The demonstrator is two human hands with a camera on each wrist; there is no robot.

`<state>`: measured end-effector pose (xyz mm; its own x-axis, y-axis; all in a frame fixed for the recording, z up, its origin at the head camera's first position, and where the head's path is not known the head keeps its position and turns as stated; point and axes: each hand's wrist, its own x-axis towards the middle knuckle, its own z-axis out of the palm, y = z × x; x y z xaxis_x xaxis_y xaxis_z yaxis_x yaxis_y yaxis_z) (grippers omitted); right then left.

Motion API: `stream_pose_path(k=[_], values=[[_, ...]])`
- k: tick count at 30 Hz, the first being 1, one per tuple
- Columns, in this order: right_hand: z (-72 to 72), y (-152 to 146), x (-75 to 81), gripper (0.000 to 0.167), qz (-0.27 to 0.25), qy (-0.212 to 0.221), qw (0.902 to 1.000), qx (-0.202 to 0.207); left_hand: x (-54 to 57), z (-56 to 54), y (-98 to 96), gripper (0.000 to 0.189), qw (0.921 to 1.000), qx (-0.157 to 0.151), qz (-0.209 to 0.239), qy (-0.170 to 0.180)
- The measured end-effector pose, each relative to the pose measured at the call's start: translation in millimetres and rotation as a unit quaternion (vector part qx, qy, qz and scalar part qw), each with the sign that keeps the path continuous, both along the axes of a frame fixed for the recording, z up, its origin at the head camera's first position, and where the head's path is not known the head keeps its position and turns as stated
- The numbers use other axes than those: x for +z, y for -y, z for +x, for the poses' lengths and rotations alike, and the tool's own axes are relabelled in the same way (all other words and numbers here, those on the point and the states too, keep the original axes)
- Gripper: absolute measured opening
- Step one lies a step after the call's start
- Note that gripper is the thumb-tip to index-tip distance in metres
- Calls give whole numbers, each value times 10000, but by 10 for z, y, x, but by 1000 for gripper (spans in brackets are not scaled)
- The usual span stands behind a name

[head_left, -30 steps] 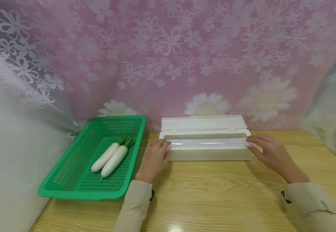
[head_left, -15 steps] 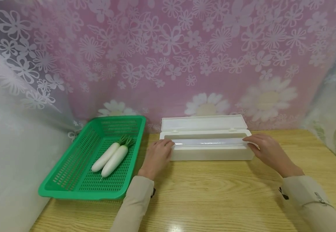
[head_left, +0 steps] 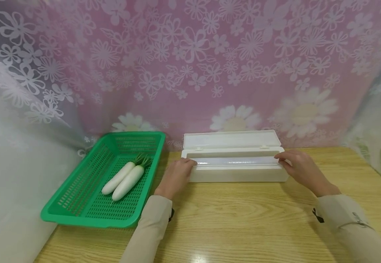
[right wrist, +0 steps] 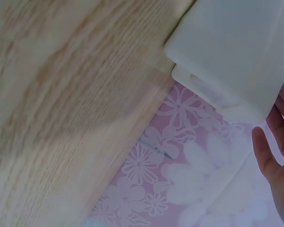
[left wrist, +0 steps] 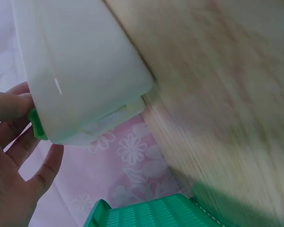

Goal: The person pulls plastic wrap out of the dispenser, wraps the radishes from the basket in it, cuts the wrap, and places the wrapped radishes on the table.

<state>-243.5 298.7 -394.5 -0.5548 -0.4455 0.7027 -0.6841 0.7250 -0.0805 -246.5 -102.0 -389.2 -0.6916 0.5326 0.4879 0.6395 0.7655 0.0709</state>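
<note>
A long white cling film box [head_left: 238, 175] stands on the table with its hinged lid [head_left: 231, 139] tipped back. Inside lies a roll of clear cling film [head_left: 236, 161]. My left hand [head_left: 176, 173] is at the box's left end, fingertips over the rim, pinching at the roll's end. A small green piece [left wrist: 37, 125] shows beside these fingers in the left wrist view. At the opposite end my right hand [head_left: 304, 168] pinches at the film with thumb and forefinger. The box wall [right wrist: 232, 52] hides part of those fingertips in the right wrist view.
To the left of the box sits a green plastic basket [head_left: 88, 221] holding two white radishes [head_left: 128, 183] with short green stems. A pink flowered curtain [head_left: 193, 95] hangs right behind the box. The wooden table [head_left: 236, 219] extends in front.
Both hands have shifted slightly inward along the film, the right hand's fingertips moving left and the left hand's moving right. The box and lid keep their places.
</note>
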Motion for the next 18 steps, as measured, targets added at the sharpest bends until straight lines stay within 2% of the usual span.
stream_pose_path(k=[10,14,18], values=[[-61,40,-11,33,-90,89,9999,-22,52,-121,-44,13,9981,-37,606,-95],[-53,37,-2,30,-111,276,9995,-122,72,-126,-81,17,9979,149,634,-58],[-52,59,27,23,-143,410,9989,-190,105,-137,-108,19,9977,397,533,159]])
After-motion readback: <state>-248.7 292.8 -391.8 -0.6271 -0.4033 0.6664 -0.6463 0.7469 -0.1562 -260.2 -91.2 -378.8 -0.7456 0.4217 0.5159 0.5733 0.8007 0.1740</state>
